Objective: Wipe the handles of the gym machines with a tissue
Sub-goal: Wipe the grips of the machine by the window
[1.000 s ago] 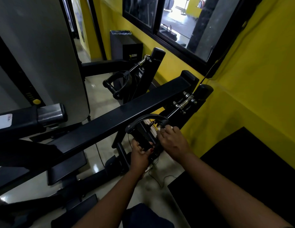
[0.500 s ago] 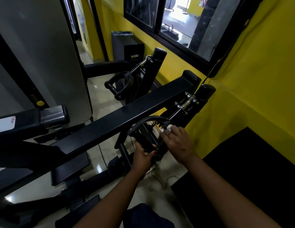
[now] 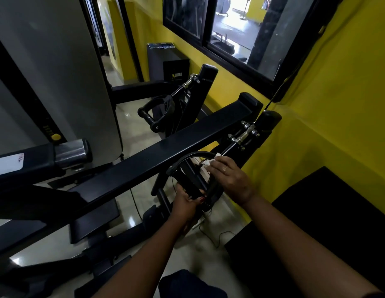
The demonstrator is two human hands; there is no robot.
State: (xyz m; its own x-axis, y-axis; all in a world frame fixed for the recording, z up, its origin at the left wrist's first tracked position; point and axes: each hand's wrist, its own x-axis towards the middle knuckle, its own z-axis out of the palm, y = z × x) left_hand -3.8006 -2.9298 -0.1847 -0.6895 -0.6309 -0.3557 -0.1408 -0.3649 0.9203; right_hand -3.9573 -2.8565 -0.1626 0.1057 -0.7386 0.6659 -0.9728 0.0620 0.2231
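A black D-shaped cable handle (image 3: 188,167) hangs from a metal swivel link (image 3: 244,135) just right of the machine's long black beam (image 3: 165,147). My left hand (image 3: 186,201) grips the handle's straight bar from below. My right hand (image 3: 231,179) holds a small white tissue (image 3: 212,161) under its fingertips against the upper right of the handle's strap, near the cable end. Most of the tissue is hidden by my fingers. A second identical handle (image 3: 156,114) hangs farther back, untouched.
A yellow wall (image 3: 327,104) with a dark-framed window (image 3: 241,39) runs along the right. A black padded surface (image 3: 327,211) lies at the lower right. A grey weight-stack shroud (image 3: 58,72) stands left, with a steel-tipped arm (image 3: 71,151) below it. A thin cord trails on the floor.
My right hand has slid up the handle's strap toward the cable link, and the white tissue now shows at its fingertips. My left hand keeps its grip on the bar.
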